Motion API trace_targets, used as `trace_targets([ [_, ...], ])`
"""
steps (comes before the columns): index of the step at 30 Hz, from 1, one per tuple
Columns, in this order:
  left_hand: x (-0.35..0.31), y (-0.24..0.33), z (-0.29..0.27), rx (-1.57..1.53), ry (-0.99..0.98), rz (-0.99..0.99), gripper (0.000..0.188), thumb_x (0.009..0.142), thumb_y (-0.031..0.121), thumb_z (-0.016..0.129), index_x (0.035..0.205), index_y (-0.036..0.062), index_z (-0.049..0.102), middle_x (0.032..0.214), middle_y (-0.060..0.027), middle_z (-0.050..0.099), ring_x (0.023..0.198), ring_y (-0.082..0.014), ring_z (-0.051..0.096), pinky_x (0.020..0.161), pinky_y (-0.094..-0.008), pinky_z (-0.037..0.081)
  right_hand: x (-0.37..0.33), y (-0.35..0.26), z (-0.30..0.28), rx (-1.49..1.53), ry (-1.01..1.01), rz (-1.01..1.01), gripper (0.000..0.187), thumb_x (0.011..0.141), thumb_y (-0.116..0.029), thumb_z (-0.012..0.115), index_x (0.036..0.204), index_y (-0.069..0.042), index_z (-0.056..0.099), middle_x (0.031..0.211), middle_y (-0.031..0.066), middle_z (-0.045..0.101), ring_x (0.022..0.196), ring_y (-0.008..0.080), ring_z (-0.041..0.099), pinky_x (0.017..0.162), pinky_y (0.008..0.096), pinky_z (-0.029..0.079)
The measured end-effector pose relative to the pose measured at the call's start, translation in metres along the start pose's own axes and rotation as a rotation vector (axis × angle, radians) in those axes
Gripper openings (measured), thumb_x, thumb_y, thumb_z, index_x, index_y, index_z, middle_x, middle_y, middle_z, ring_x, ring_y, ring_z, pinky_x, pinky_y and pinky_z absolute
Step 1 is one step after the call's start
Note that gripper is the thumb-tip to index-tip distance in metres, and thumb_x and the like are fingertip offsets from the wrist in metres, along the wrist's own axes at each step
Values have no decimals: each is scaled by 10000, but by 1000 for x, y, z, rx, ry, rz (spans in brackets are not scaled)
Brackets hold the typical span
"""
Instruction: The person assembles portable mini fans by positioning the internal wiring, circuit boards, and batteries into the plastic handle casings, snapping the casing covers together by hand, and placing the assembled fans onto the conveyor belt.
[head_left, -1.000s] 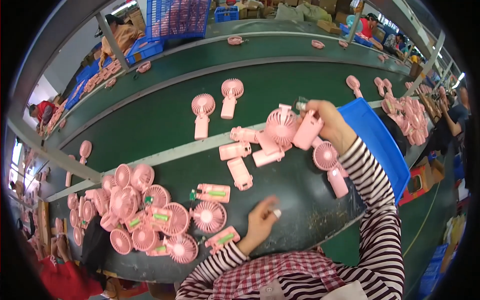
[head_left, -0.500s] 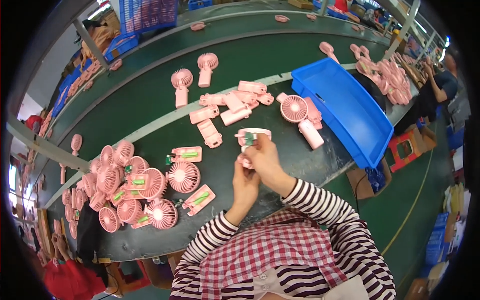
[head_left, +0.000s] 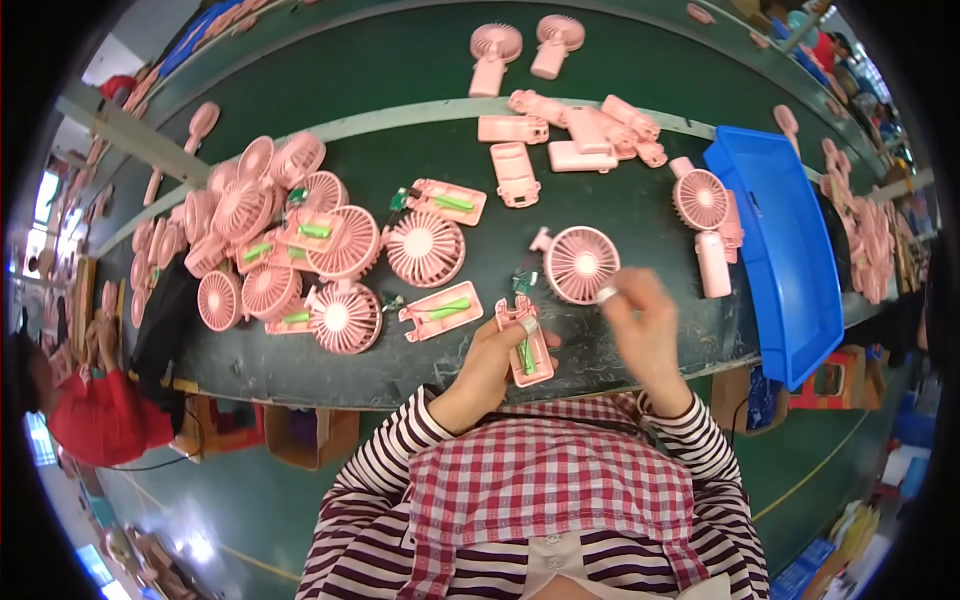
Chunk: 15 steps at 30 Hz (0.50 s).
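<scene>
My left hand (head_left: 484,366) is closed around a pink fan handle shell (head_left: 540,366), with its open side up and a green battery (head_left: 525,354) inside. A small green circuit board (head_left: 524,281) hangs on wires at the shell's far end. Just beyond lies a round pink fan head (head_left: 583,262), grille up, on the dark table. My right hand (head_left: 645,325) is at that fan head's near right rim, fingers bent and slightly blurred. A white covering shows on one fingertip. Whether it touches the rim or pinches anything, I cannot tell.
A pile of pink fan heads (head_left: 245,208) and battery-filled shells (head_left: 445,308) spreads to the left. Empty-looking pink shells (head_left: 515,175) lie at the back. A blue tray (head_left: 775,260) stands at right beside a pink fan (head_left: 702,200). A person in red (head_left: 110,415) sits at far left.
The view has turned, shifting the table's contents. The fan head, previously up at my hands, now lies on the table. My hands have separated, the left keeping the handle shell.
</scene>
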<state>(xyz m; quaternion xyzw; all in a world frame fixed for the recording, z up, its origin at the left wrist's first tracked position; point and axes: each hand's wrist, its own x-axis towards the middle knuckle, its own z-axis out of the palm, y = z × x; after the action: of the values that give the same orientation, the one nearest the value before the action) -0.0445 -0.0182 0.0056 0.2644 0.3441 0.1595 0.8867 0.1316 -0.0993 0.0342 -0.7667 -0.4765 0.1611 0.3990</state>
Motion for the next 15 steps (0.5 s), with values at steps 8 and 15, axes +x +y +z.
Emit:
trace_targets([
  [8,-1,9,-10,43,2,-50,292,878,174,490,1108,-5,488,927,-149,602,805,-260,627,710,-353,520,29,-7,29,-248,-32,86,771,655,-229,725,1273,56,363,1153,216,493,987,305,535,828,359,438],
  [15,-2,14,-9,91,29,-53,304,852,148,478,1098,-30,497,868,-131,598,745,-244,621,684,-344,518,44,21,15,522,155,138,684,679,-66,705,1276,41,388,1165,102,520,1017,177,542,884,268,433],
])
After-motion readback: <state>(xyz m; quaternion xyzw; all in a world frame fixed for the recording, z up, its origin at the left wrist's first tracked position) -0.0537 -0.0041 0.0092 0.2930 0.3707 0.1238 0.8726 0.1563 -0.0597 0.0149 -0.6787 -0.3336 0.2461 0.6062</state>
